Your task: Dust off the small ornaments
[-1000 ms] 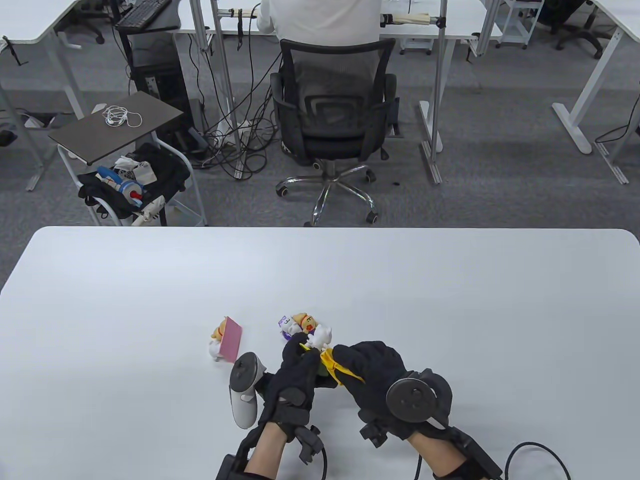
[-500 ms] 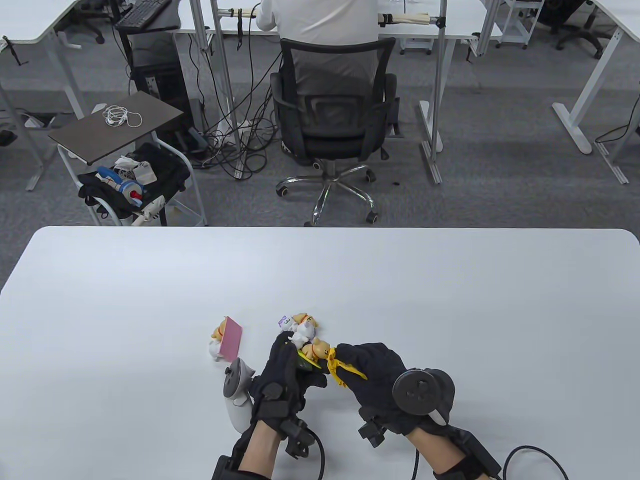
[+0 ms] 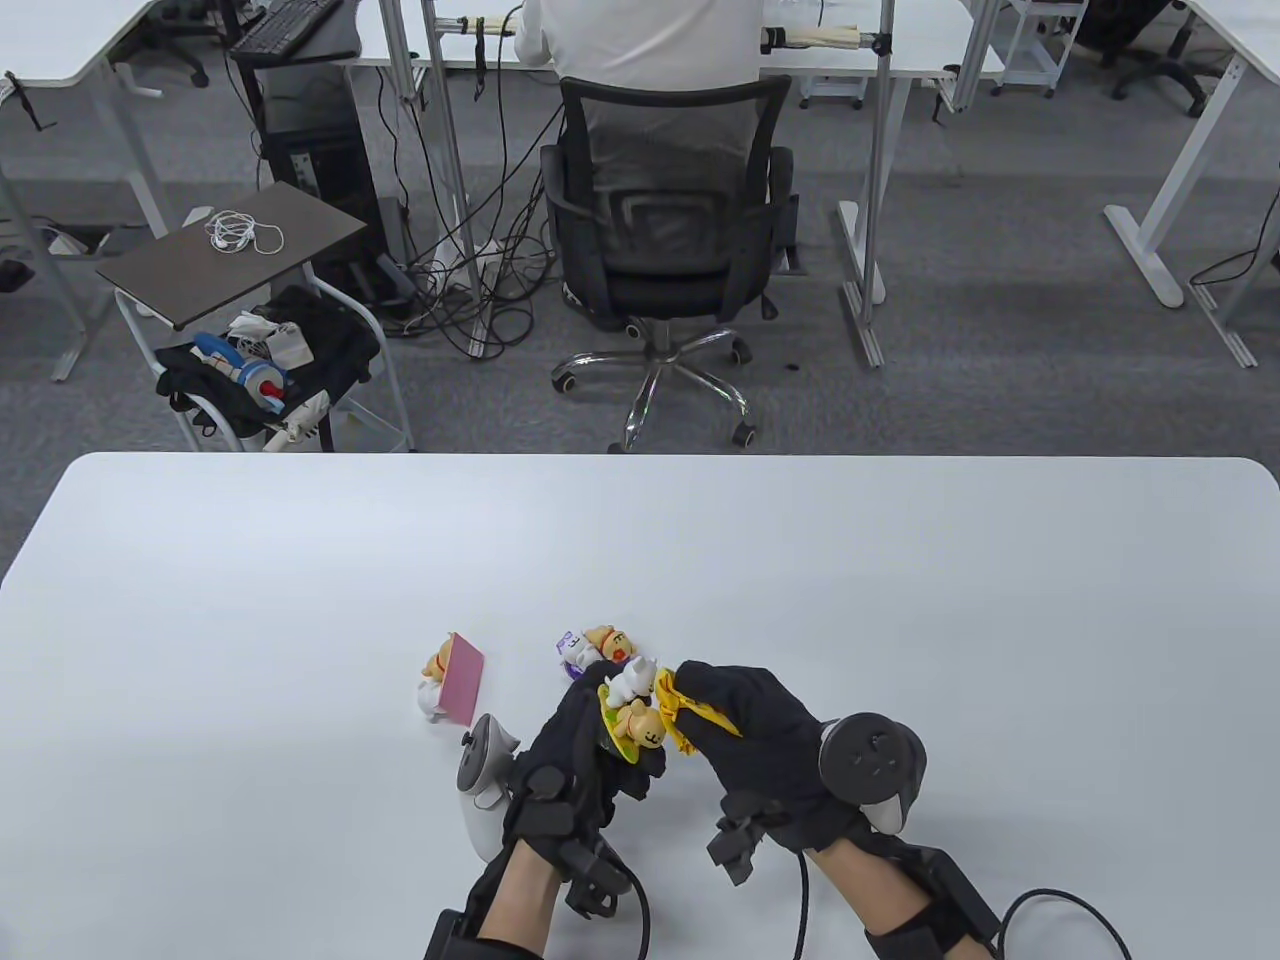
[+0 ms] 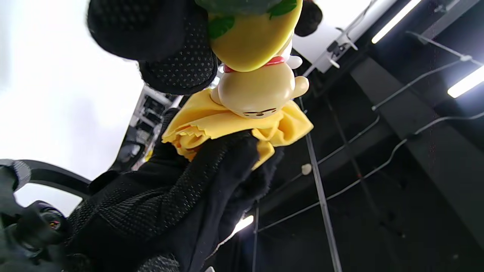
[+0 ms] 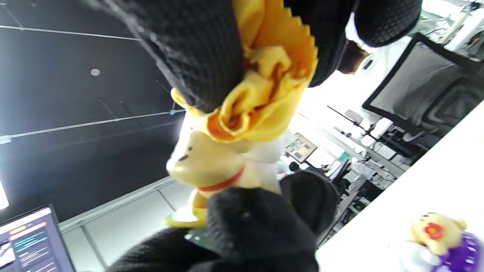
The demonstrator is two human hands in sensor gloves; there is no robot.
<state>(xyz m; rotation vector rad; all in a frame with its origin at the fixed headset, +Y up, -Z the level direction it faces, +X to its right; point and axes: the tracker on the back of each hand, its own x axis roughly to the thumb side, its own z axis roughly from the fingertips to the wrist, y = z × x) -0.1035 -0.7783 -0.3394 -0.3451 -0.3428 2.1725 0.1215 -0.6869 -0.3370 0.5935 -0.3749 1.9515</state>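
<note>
My left hand [image 3: 590, 735] grips a small dog figurine [image 3: 634, 712] on a yellow-green base and holds it above the table. It shows close up in the left wrist view [image 4: 261, 90] and the right wrist view [image 5: 211, 166]. My right hand [image 3: 735, 725] pinches a bunched yellow cloth [image 3: 690, 715] and presses it against the figurine's head; the cloth also shows in the wrist views [image 4: 211, 121] [image 5: 261, 94]. A second figurine on a purple base [image 3: 595, 645] [image 5: 442, 234] stands on the table just beyond my hands. A third figurine with a pink card [image 3: 452, 678] stands to the left.
The white table [image 3: 900, 600] stretches wide on all sides of the ornaments. An office chair [image 3: 665, 230] with a seated person and a small trolley [image 3: 260, 330] stand on the floor beyond the far edge.
My left hand has turned the figurine, so its head now points toward me. My right hand keeps the cloth on it and has shifted slightly right and away.
</note>
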